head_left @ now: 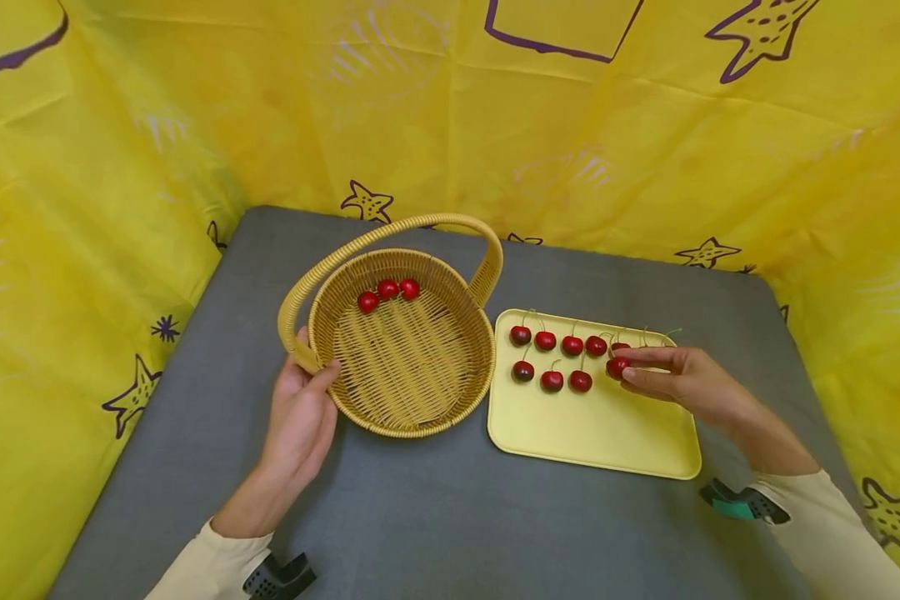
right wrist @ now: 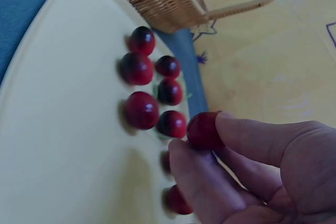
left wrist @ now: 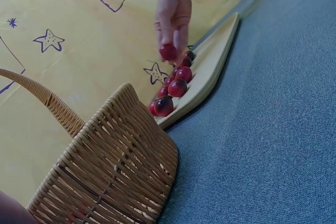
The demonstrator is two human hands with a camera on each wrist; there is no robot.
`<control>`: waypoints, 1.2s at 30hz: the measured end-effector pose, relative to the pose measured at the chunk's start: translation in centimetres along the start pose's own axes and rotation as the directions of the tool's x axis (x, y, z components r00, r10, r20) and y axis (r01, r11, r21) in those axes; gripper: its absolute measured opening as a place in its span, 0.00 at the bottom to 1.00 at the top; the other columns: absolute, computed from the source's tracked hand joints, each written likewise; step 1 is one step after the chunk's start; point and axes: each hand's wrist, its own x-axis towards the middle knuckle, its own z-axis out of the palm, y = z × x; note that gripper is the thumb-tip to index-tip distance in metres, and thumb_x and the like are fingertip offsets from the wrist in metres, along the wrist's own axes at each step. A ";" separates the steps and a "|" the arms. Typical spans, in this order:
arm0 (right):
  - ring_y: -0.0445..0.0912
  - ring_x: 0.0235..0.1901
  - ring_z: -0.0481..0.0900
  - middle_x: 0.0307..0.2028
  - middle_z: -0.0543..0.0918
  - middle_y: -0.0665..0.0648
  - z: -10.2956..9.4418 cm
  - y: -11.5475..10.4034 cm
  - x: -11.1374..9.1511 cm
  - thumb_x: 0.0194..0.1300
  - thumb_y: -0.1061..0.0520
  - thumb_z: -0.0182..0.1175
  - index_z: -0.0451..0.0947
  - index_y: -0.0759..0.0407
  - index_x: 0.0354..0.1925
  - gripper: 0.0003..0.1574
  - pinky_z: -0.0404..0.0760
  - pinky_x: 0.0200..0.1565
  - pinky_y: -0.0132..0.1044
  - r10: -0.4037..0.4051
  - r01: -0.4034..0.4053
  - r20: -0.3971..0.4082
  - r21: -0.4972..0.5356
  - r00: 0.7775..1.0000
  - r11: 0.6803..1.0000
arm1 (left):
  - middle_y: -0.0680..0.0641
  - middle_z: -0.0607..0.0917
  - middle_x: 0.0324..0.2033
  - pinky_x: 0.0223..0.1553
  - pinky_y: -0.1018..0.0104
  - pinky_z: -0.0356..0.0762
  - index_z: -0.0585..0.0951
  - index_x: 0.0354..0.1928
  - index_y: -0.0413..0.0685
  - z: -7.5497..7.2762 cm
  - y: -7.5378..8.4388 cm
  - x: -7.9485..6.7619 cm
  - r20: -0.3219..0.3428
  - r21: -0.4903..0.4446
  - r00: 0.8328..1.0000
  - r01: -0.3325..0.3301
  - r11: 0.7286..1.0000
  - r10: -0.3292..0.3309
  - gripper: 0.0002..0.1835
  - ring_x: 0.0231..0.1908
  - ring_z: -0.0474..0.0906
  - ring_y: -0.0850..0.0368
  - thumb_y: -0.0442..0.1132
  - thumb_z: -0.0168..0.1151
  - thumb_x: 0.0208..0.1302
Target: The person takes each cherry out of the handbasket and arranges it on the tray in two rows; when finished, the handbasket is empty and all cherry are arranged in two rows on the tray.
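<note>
My left hand (head_left: 300, 421) grips the left side of a round wicker basket (head_left: 408, 367), at the foot of its handle, with the thumb over the rim. Three red cherries (head_left: 387, 289) lie inside, by the far wall. On the right, my right hand (head_left: 693, 383) pinches a dark red cherry (right wrist: 203, 131) between thumb and fingers, just above a pale yellow tray (head_left: 600, 437). Several cherries with green stems (head_left: 551, 381) lie in two rows on the tray's far half. The fingers partly hide those at the far right end in the head view.
The tray stands right beside the basket on a grey cloth-covered table (head_left: 420, 517). The basket's tall arched handle (head_left: 420, 221) rises above its rim. Yellow curtains (head_left: 450, 125) with starfish drawings hang behind and at both sides.
</note>
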 end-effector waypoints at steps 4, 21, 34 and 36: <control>0.36 0.53 0.86 0.58 0.88 0.54 0.4 1.2 0.1 0.75 0.44 0.66 0.77 0.60 0.72 0.35 0.82 0.54 0.29 0.037 -0.037 -0.019 -0.014 0.999 0.999 | 0.52 0.43 0.85 0.81 0.62 0.44 0.37 0.86 0.47 0.0 -0.1 0.0 -0.006 -0.003 1.000 0.000 1.000 0.000 0.42 0.83 0.40 0.58 0.21 0.41 0.80; 0.39 0.49 0.84 0.55 0.89 0.60 2.0 2.5 0.9 0.74 0.50 0.68 0.81 0.64 0.67 0.30 0.80 0.51 0.28 -0.001 -0.001 -0.060 -0.029 0.998 1.000 | 0.49 0.46 0.85 0.81 0.61 0.45 0.41 0.86 0.47 0.0 -0.2 0.0 0.002 -0.004 1.000 -0.009 1.000 0.009 0.41 0.83 0.42 0.57 0.20 0.42 0.79; 0.37 0.46 0.85 0.53 0.90 0.62 2.1 2.7 1.6 0.74 0.53 0.68 0.80 0.69 0.65 0.29 0.83 0.48 0.28 -0.017 0.015 -0.054 -0.040 0.998 0.999 | 0.48 0.46 0.85 0.81 0.61 0.45 0.40 0.86 0.45 0.0 -0.2 0.1 -0.007 -0.011 1.000 -0.015 1.000 0.015 0.41 0.83 0.42 0.57 0.20 0.41 0.79; 0.38 0.45 0.86 0.52 0.90 0.63 2.1 2.7 1.6 0.74 0.54 0.68 0.80 0.70 0.65 0.29 0.83 0.47 0.28 -0.021 0.018 -0.061 -0.042 0.998 0.999 | 0.49 0.44 0.85 0.81 0.62 0.44 0.38 0.86 0.45 0.0 -0.2 0.1 -0.006 -0.009 1.000 -0.012 1.000 0.012 0.41 0.83 0.41 0.57 0.20 0.41 0.79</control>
